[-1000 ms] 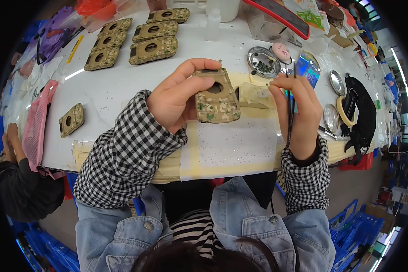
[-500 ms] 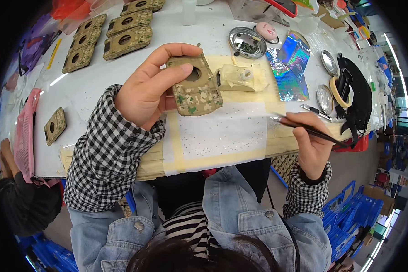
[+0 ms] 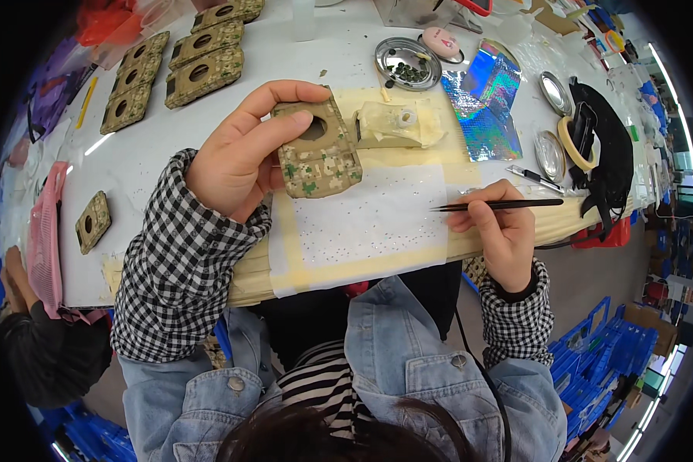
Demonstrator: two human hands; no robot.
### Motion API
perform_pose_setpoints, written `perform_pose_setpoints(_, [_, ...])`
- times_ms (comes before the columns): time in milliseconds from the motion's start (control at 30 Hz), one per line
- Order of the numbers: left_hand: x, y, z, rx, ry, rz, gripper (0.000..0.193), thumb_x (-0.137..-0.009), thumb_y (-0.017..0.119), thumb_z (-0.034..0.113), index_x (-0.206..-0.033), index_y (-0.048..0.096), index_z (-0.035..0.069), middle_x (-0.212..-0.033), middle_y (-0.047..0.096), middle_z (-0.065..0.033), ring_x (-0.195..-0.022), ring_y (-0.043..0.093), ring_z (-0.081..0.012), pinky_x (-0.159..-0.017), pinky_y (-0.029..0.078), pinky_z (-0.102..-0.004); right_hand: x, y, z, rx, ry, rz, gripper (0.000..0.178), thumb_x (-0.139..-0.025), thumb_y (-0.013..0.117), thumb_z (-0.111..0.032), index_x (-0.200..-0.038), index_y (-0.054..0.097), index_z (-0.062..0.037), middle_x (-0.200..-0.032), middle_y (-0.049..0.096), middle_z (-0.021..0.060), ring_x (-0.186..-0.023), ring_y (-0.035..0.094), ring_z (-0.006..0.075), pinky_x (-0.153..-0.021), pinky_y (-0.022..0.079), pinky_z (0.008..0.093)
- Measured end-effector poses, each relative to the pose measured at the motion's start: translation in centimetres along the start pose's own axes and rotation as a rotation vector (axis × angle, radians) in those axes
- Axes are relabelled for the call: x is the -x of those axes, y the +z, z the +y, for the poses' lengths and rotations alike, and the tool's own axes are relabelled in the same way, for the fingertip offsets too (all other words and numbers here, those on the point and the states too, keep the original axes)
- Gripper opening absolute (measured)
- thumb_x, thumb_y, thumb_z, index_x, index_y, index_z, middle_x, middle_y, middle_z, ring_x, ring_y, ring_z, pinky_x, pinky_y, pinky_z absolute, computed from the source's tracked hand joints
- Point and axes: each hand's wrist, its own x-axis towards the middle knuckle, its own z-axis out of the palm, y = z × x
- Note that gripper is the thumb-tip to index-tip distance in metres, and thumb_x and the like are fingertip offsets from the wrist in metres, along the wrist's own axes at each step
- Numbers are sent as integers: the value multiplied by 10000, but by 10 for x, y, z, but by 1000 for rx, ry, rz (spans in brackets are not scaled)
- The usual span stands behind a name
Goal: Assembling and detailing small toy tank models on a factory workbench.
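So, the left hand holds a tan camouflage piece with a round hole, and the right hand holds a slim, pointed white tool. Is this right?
Not quite: the head view shows that the slim, pointed tool in the right hand is black, not white. The rest stands.

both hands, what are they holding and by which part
The left hand holds a camouflage-patterned piece by its upper part; the right hand a slim dark tool, behind its fine tip.

The black tool (image 3: 516, 204) has swung level, tip over the sheet (image 3: 343, 227).
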Motion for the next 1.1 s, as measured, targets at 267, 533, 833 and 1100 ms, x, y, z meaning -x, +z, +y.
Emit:
perform_pose_setpoints(267, [0, -1, 0, -11, -2, -14, 310, -920, 436, 129, -1216, 413, 39, -1174, 543, -203, -1009, 597, -280, -860, 508, -385, -4, 3, 3, 16, -29, 45, 125, -911, 530, -82, -900, 529, 43, -802, 605, 89, -739, 635, 137, -663, 511, 225])
perform_pose_setpoints(533, [0, -1, -1, -5, 0, -11, 304, -919, 438, 135, -1207, 419, 38, -1179, 540, -211, -1005, 600, -282, -861, 509, -382, -5, 3, 4, 30, -23, 51, 121, -913, 527, -82, -898, 526, 38, -786, 609, 85, -732, 633, 131, -657, 512, 219])
perform_pose_setpoints(833, [0, 0, 0, -7, -4, -10, 305, -920, 442, 142, -1205, 416, 37, -1181, 536, -217, -1009, 599, -282, -859, 511, -377, -5, 4, 2, 50, -13, 56, 119, -912, 528, -81, -898, 525, 38, -778, 611, 85, -726, 633, 130, -650, 512, 218])
perform_pose_setpoints(1100, [0, 0, 0, -13, -17, -7, 306, -920, 442, 142, -1206, 414, 37, -1185, 533, -219, -1016, 596, -289, -869, 507, -384, -5, 3, 4, 29, -10, 55, 123, -914, 526, -84, -900, 522, 38, -776, 614, 94, -725, 634, 137, -653, 513, 222])
